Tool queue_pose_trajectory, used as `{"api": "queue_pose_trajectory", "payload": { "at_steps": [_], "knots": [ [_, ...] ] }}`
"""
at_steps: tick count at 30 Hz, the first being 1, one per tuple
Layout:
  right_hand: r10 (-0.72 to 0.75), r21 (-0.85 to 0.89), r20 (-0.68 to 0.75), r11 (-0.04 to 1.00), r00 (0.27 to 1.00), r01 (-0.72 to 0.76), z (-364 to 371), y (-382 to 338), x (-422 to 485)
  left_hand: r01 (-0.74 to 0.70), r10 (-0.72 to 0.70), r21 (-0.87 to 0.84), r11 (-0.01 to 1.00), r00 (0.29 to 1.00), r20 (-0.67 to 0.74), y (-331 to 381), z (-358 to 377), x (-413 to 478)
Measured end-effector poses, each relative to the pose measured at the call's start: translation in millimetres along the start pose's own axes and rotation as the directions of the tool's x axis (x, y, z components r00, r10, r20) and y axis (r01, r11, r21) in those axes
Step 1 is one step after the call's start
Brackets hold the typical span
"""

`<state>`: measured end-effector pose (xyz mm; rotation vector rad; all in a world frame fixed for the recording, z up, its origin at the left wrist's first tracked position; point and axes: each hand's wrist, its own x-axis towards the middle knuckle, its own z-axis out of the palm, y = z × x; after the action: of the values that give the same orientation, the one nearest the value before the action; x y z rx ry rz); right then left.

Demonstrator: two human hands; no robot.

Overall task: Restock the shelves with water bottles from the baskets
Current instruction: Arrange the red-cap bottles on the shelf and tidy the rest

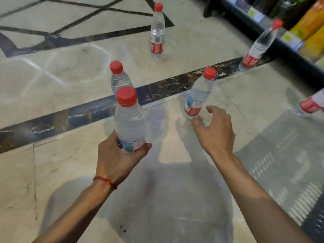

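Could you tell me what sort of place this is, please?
Most likely a shop aisle: a dark shelf with price tags along its edge, orange packs stocked on it, and identical red-capped water bottles standing on the marble floor.

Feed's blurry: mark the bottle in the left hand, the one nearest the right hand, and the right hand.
held bottle point(129, 123): head view, clear body.
nearest bottle point(199, 94): head view, clear body.
right hand point(217, 132): head view, back of hand.

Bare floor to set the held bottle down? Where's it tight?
Free: floor left of the left hand and its held bottle, below the dark strip; between the forearms; floor beyond the strip, left of the far bottle. Tight: right hand by the middle bottle, shelf-side bottle along the shelf.
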<state>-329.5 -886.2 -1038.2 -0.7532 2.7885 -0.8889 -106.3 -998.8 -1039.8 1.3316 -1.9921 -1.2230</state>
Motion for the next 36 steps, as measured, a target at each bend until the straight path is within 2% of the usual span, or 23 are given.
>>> {"api": "queue_pose_trajectory", "payload": {
  "at_steps": [3, 7, 13, 16, 22, 28, 32, 36],
  "knots": [
    [0.092, 0.1, -0.022, 0.991, 0.996, -0.089, 5, -1, 35, 0.005, -0.004, -0.021, 1.0, 0.999, 0.032, 5, 14, 25],
    [0.158, 0.368, 0.025, 0.917, 0.987, -0.156, 24, 6, 73, -0.011, 0.016, -0.043, 0.999, 0.995, 0.101, 2, 36, 52],
    [0.107, 0.584, 0.107, 0.798, 0.989, -0.149, 45, 15, 101, -0.013, 0.02, -0.051, 0.999, 0.993, 0.121, 0, 70, 74],
    [0.054, 0.592, 0.158, 0.794, 0.986, -0.138, 48, 20, 105, -0.006, 0.014, -0.063, 0.998, 0.992, 0.129, 1, 79, 75],
    [0.102, 0.572, 0.056, 0.812, 0.993, -0.116, 44, 21, 93, -0.022, 0.027, -0.051, 0.998, 0.993, 0.116, 5, 78, 65],
    [0.056, 0.561, 0.09, 0.822, 0.994, -0.097, 23, 9, 60, -0.03, 0.037, -0.053, 0.998, 0.991, 0.125, 17, 60, 45],
    [0.062, 0.553, 0.106, 0.826, 0.992, -0.111, -30, -21, 26, 0.041, -0.032, -0.069, 0.997, 0.991, 0.128, 53, 38, 8],
    [0.11, 0.559, 0.121, 0.814, 0.987, -0.159, -116, -58, -16, 0.143, -0.13, -0.069, 0.987, 0.978, 0.163, 126, -9, -37]
  ]
}}
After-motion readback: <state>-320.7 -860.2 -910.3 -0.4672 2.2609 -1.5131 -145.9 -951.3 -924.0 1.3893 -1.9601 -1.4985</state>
